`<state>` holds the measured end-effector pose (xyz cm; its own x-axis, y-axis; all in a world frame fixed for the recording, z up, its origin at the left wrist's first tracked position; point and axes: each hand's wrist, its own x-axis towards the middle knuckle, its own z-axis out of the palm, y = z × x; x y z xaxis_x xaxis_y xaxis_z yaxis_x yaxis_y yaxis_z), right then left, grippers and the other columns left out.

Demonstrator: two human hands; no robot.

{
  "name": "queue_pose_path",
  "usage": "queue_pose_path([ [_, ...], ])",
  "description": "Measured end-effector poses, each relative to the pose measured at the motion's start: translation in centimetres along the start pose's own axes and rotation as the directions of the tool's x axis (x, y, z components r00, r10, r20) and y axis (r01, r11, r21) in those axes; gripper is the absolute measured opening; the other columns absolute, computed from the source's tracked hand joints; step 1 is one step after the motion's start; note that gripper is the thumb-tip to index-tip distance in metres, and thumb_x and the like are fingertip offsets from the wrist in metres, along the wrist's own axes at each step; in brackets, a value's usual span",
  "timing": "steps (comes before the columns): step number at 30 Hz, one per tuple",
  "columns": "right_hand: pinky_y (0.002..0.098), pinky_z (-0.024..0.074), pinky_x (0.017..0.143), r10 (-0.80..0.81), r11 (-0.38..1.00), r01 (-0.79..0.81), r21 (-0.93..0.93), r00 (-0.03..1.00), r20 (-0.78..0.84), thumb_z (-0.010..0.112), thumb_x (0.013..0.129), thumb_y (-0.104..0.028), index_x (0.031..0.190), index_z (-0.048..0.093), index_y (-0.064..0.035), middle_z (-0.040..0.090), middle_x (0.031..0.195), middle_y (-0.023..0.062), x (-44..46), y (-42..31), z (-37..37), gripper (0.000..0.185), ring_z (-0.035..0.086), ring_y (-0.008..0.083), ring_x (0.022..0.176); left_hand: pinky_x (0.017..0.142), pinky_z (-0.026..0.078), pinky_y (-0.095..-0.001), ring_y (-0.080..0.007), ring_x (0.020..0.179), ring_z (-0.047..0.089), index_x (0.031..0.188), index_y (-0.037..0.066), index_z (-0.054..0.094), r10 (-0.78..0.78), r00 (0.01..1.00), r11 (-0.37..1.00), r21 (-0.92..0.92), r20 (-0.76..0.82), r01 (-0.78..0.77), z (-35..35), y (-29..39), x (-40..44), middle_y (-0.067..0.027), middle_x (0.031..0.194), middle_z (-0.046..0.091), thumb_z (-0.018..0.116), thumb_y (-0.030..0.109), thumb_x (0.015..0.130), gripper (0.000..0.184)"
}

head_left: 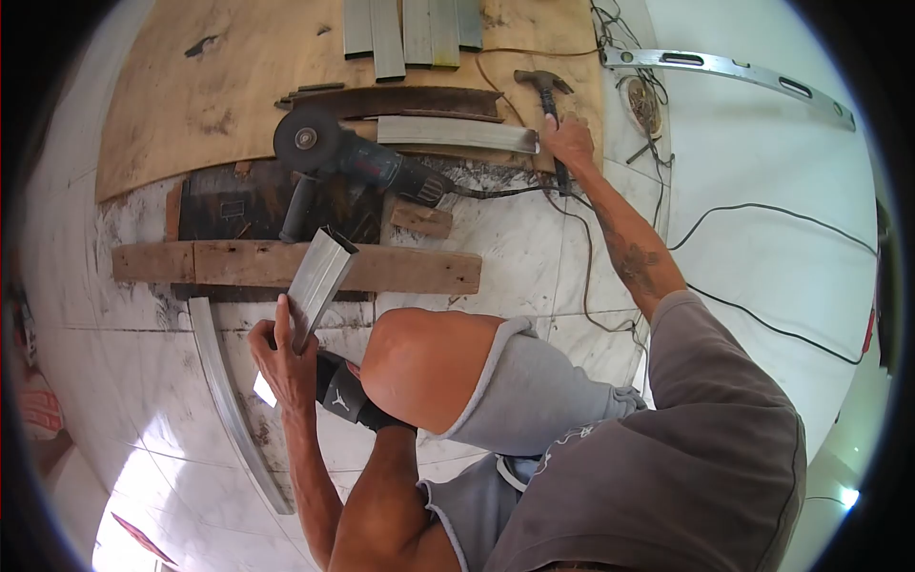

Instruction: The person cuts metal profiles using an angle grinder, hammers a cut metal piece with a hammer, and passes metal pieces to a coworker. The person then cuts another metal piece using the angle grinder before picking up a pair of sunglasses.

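My left hand (283,357) is closed round the lower end of a short square metal tube (322,276), which tilts up over a wooden beam (410,268). At the upper right, my right hand (569,143) is wrapped round the handle of a claw hammer (543,84), whose head points away from me. Just left of that hand lies a flat metal piece (457,133). An angle grinder (367,160) rests between the hands, its disc at the left and its side handle pointing toward the beam.
Metal tubes (416,38) lie on the plywood sheet (210,86). A rusty angle bar (410,102) is behind the grinder. A spirit level (734,69) and cables (762,208) are at the right. A long metal strip (232,410) lies at the left, and a small wood block (420,219) near the beam.
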<state>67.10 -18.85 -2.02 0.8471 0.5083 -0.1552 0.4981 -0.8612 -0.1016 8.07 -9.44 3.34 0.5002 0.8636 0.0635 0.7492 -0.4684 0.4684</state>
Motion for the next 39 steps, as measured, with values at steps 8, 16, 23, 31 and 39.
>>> queue_pose_path([
  [8, 0.0487, 0.0547, 0.085, -0.216, 0.97, 0.237, -0.049, 0.939, 0.269, 0.067, 0.079, -0.05, 0.094, 0.072, 0.0077, 0.07, 0.095, 0.0329, 6.3, 5.1, 1.6, 0.06, 0.071, 0.043, 0.094, 0.085, 0.05, -0.0455, -0.0341, 0.102, 0.054, 0.149, 0.025, 0.051, 0.044, 0.996, 0.993, -0.104, -0.073, -0.052, -0.7, 1.8, 1.9, -0.0146, 0.111, 0.049, 0.083, -0.009, 0.059, 0.101],
  [16, 0.0367, 0.0549, 0.067, -0.07, 0.941, 0.008, 0.338, 0.983, 0.171, 0.07, 0.082, -0.04, 0.089, 0.068, 0.005, 0.068, 0.072, 0.0171, 5.9, 4.8, -4.8, 0.045, 0.07, 0.0199, 0.066, 0.085, 0.053, -0.0433, -0.0336, 0.105, 0.055, 0.152, 0.028, 0.046, 0.06, 0.997, 0.991, -0.119, -0.043, -0.065, -1.8, 3.5, 3.1, -0.0148, 0.115, 0.048, 0.084, -0.007, 0.06, 0.106],
  [23, 0.0298, 0.0506, 0.057, -0.098, 0.859, 0.195, 0.473, 0.97, -0.221, 0.069, 0.088, -0.031, 0.095, 0.062, 0.0031, 0.068, 0.073, 0.0088, 1.0, 3.1, -13.1, 0.036, 0.066, 0.016, 0.059, 0.088, 0.053, -0.0426, -0.0322, 0.105, 0.056, 0.15, 0.019, 0.05, 0.092, 0.996, 0.984, -0.153, -0.008, -0.092, -1.0, 3.7, 3.9, -0.014, 0.115, 0.05, 0.076, -0.008, 0.065, 0.092],
  [31, 0.0283, 0.0442, 0.056, -0.428, 0.695, 0.477, 0.538, 0.876, -0.223, 0.073, 0.092, -0.023, 0.114, 0.06, -0.0034, 0.056, 0.071, 0.0005, -16.4, -6.8, -19.8, 0.032, 0.051, 0.0081, 0.062, 0.087, 0.053, -0.0404, -0.0311, 0.102, 0.057, 0.15, 0.018, 0.049, 0.1, 0.994, 0.966, -0.244, 0.043, -0.087, 0.6, 6.2, 5.4, -0.0138, 0.114, 0.051, 0.077, -0.008, 0.066, 0.092],
  [39, 0.0384, 0.0463, 0.062, -0.596, 0.676, 0.471, 0.567, 0.801, 0.045, 0.071, 0.089, -0.017, 0.107, 0.059, -0.0011, 0.058, 0.077, 0.0154, -20.0, -9.4, -15.6, 0.027, 0.057, 0.0296, 0.065, 0.085, 0.053, -0.0408, -0.0304, 0.1, 0.057, 0.15, 0.018, 0.047, 0.081, 0.994, 0.935, -0.35, 0.067, -0.052, 1.4, 7.3, 5.0, -0.0137, 0.113, 0.051, 0.078, -0.007, 0.065, 0.094],
])
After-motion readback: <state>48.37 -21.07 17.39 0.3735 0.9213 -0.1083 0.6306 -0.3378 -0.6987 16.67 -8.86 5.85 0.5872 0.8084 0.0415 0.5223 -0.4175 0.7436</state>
